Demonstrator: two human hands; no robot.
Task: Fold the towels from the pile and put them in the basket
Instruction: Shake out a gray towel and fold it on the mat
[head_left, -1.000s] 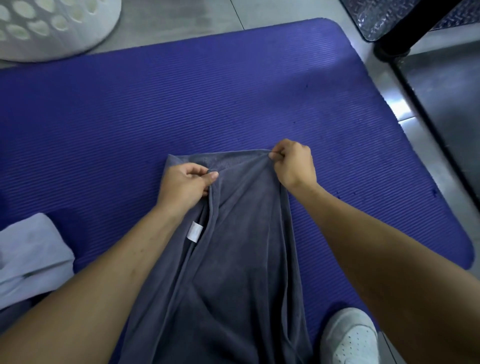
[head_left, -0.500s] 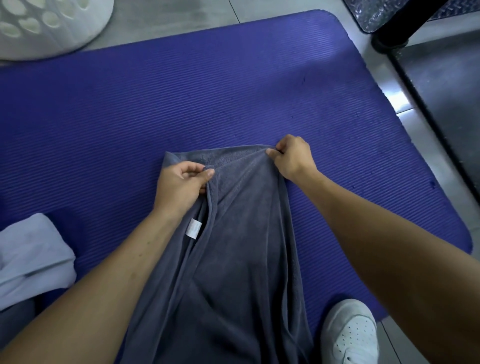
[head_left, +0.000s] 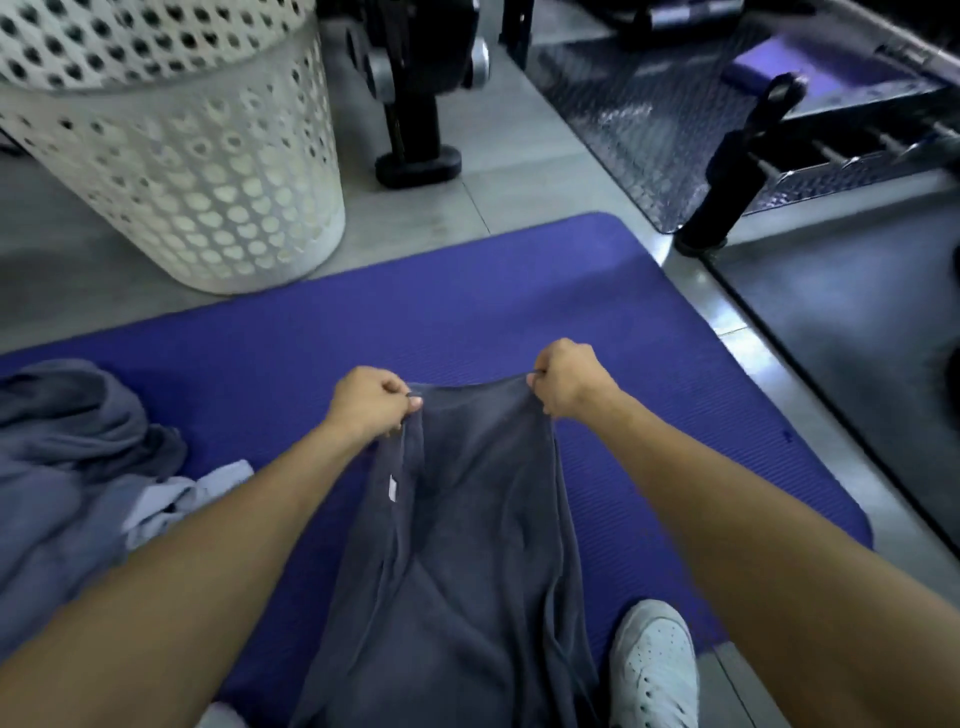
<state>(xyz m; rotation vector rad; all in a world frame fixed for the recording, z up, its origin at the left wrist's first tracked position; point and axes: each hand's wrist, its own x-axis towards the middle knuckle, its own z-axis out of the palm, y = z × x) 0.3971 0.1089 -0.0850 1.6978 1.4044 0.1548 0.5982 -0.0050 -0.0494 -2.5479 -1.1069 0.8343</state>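
A dark grey towel hangs lengthwise in front of me above the purple mat. My left hand pinches its top left corner and my right hand pinches its top right corner, with the top edge stretched between them. A small white label shows on the towel's left edge. The pile of grey and pale towels lies on the mat at the left. The white perforated basket stands on the floor beyond the mat's far left.
A white shoe rests on the mat's near right edge. Black gym equipment legs and a metal tread plate lie beyond the mat; a dark floor mat borders the right.
Both hands have lifted the towel's top edge off the mat and pulled it taut. The view has tilted up, so the basket and gym equipment now show.
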